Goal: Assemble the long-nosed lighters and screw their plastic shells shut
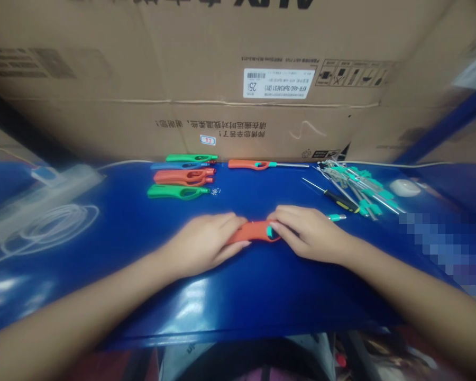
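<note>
Head: screwdriver [343, 202] beyond orange handle [254, 232]

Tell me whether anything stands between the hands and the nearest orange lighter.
Nothing visible does: the left hand and the right hand hold the orange lighter directly, one at each end.

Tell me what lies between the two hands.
In the head view, an orange handle spans the stretch from the left hand to the right hand, with a teal piece showing at its right end.
</note>
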A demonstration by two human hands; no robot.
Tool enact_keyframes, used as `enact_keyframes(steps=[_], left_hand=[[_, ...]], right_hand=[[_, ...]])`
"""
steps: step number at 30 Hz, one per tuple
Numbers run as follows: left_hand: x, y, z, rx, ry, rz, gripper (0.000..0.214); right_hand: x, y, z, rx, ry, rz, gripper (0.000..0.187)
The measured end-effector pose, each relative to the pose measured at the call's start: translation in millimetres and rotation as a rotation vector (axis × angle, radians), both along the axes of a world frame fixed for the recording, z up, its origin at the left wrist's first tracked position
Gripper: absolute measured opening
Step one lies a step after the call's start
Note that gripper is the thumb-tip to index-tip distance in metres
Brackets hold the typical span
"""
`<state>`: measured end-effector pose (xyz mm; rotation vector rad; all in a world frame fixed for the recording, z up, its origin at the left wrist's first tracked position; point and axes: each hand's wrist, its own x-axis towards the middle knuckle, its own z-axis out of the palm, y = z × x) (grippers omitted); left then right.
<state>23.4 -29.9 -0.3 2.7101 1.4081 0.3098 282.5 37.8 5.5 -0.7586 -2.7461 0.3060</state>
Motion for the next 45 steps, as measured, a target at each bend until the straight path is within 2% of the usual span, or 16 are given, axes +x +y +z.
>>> enact_keyframes(steps=[3,6,9,14,20,24,28,32,35,39,42,45], left_hand=[[-1,0,-2.6,0.01,-0.01,-0.032,0.039],[-2,1,-5.6,0.03,-0.014,-0.043,0.041],[-2,0,-8.0,0.066,-0.015,-0.037,0.044],[0,-3,-8.8,0.11,0.041,-0.099,0.045],[-4,3,-4.7,0.174,0.081,-0.094,0.045],[-9,8,-2.4,0.193,0.083,-0.075,0.046],[-12,9,-0.6,0.202,0.094,-0.073,0.048],[-13,9,3.7,0.142,0.058,-0.041,0.045],[-12,8,5.6,0.05,0.004,-0.025,0.035],[-9,8,3.0,-0.041,-0.043,-0.035,0.026],[-10,8,1.2,-0.033,-0.025,-0.037,0.03],[-14,12,1.7,-0.012,-0.006,-0.01,0.032]], right_hand=[[1,1,1.8,0.026,-0.019,0.122,0.033],[2,0,1.8,0.134,-0.001,0.216,0.036],[2,-3,-0.1,0.25,0.064,0.213,0.029],[1,-8,-4.2,0.31,0.112,0.215,0.024],[1,0,0.6,0.228,0.095,0.142,0.024],[7,8,7.7,0.229,-0.041,0.035,0.023],[10,9,9.5,0.26,-0.178,0.024,0.027],[7,4,6.9,0.356,-0.183,0.028,0.034],[4,1,4.8,0.369,-0.135,0.023,0.037],[-2,-3,2.3,0.302,-0.133,0.044,0.038],[-3,0,1.8,0.213,-0.177,0.042,0.033],[5,10,3.2,0.194,-0.218,-0.009,0.029]])
